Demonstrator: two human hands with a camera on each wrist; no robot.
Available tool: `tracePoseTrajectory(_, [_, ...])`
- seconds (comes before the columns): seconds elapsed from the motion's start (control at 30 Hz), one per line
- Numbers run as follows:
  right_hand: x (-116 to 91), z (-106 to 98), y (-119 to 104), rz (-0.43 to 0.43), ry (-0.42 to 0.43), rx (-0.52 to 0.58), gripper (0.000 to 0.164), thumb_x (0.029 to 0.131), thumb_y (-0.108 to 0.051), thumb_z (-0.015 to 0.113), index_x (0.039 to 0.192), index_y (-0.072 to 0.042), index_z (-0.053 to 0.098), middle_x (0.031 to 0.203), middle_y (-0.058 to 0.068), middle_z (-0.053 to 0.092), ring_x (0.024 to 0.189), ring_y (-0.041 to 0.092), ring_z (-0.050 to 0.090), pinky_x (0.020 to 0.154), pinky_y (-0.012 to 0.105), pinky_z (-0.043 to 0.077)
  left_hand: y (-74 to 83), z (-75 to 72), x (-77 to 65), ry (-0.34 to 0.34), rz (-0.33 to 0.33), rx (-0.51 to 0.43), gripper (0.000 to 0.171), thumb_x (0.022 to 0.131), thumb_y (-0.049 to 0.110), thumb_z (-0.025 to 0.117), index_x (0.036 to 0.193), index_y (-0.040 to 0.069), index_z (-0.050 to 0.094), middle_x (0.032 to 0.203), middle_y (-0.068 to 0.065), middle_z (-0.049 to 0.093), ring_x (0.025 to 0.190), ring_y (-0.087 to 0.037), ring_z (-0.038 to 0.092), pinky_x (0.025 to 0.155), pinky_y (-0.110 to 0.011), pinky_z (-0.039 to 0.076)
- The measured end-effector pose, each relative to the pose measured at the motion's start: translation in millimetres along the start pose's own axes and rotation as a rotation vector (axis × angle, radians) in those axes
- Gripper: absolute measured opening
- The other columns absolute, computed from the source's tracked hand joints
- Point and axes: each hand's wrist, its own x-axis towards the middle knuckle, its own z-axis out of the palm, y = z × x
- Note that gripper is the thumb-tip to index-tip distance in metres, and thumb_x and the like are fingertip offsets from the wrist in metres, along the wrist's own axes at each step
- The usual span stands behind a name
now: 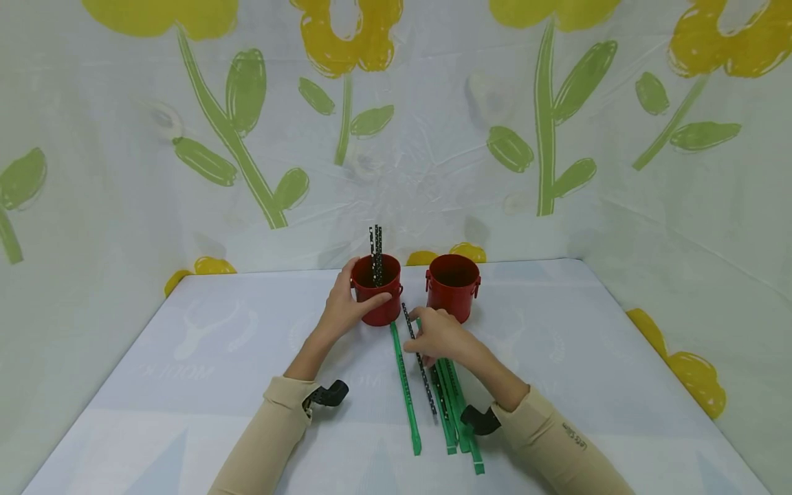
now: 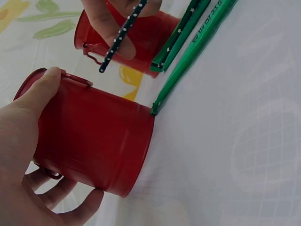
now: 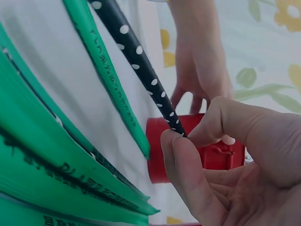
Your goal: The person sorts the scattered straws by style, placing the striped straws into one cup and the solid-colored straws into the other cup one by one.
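Note:
My left hand (image 1: 353, 302) grips a small red bucket (image 1: 379, 309) on the table, thumb across its front and fingers round the far side. Several thin black sticks with white dots (image 1: 376, 254) stand upright in that bucket. Thumb and fingertip of my right hand (image 1: 448, 337) pinch another slender black stick with white dots (image 3: 136, 61), which slants over the table. A second red bucket (image 1: 454, 292) stands beyond the right hand. Long green strips with printed lettering (image 1: 454, 405) lie under and beside the right hand, and dotted black lengths show among them.
One green strip (image 1: 406, 392) lies apart to the left of the others, its far end near the held bucket. The white table (image 1: 204, 385) meets a flower-printed curtain (image 1: 427, 158) at the back and sides.

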Motion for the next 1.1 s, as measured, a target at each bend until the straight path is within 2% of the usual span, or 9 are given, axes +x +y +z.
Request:
tracePoseTrajectory(0.4, [0.2,-8.7,-1.9,-0.042,0.071,0.018,0.048,0.085,-0.022,0.072,0.128,-0.005,0.061,0.063,0.003,0.065,0.049,0.013,0.065,0.061,0.024,0.057,3.5,-1.3,-1.7,0.003,0.012,-0.004,0.091,0.081,0.044,0.078,0.152,0.023,0.025,0.146,-0.003,0.044,0.13,-0.023,0.045,0.102,-0.049,0.049])
tracePoseTrajectory(0.67, [-0.8,-12.1,-2.4,-0.093,0.141,0.088,0.036,0.085,-0.02,0.07,0.118,-0.006,0.066,0.077,0.003,0.067,0.049,0.013,0.064,0.064,0.025,0.058,2.3,-0.2,-0.7,0.003,0.019,-0.011,0.09,0.081,0.043,0.078,0.152,0.023,0.026,0.145,-0.002,0.045,0.128,-0.022,0.046,0.102,-0.048,0.049])
tracePoseTrajectory(0.9, [-0.5,-14.1,-1.5,-0.153,0.18,0.168,0.035,0.086,-0.017,0.067,0.118,-0.005,0.062,0.089,0.007,0.073,0.058,0.023,0.069,0.057,0.025,0.057,1.6,-0.4,-0.4,0.004,0.019,-0.009,0.09,0.081,0.044,0.078,0.151,0.024,0.026,0.144,-0.002,0.046,0.129,-0.022,0.046,0.103,-0.048,0.049])
tracePoseTrajectory(1.1, [1.2,-14.5,-0.2,-0.196,0.188,0.226,0.036,0.091,-0.016,0.064,0.124,-0.006,0.054,0.087,0.006,0.076,0.066,0.023,0.072,0.058,0.026,0.058,0.2,-0.4,0.2,0.0,0.027,-0.009,0.089,0.081,0.044,0.078,0.151,0.024,0.027,0.144,-0.001,0.046,0.128,-0.022,0.046,0.102,-0.048,0.049])
